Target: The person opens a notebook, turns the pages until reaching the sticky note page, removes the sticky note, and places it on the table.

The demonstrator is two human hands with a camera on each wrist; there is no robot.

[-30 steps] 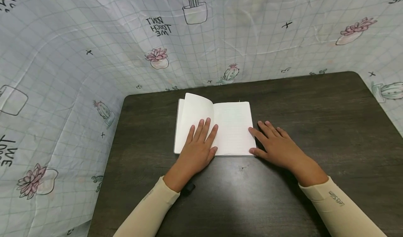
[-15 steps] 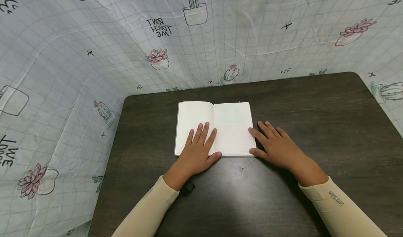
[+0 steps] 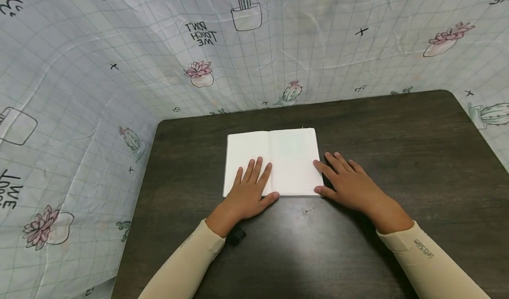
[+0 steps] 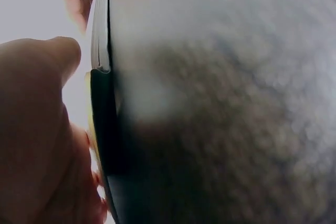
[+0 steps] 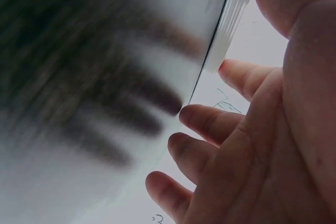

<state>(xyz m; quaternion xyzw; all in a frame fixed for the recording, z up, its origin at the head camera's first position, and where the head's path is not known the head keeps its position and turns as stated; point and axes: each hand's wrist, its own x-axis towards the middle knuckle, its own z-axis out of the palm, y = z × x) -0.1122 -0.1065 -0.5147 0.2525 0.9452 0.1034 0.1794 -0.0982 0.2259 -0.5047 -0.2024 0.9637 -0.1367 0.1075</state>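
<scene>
An open notebook (image 3: 294, 157) with white pages lies flat on the dark table. My left hand (image 3: 247, 195) rests on its left page, fingers straight and spread, thumb at the near edge by the spine. In the left wrist view the notebook's page block (image 4: 101, 30) and thin cover show edge-on beside the thumb. My right hand (image 3: 354, 188) lies at the notebook's right side. Its thumb and index fingertip touch the right page's edge, while the other fingers extend past it over the table. In the right wrist view those fingers (image 5: 205, 124) are spread, near the notebook's edge (image 5: 231, 24).
The dark wood table (image 3: 405, 149) has rounded far corners. A white grid-patterned cloth (image 3: 326, 47) with cactus drawings hangs behind it and along the left side. A small black object (image 3: 236, 236) shows beside the left wrist.
The raised left leaf has come down flat onto the left side of the notebook. My left hand has slid slightly toward me, its thumb spreading outward. The right hand has stayed in place.
</scene>
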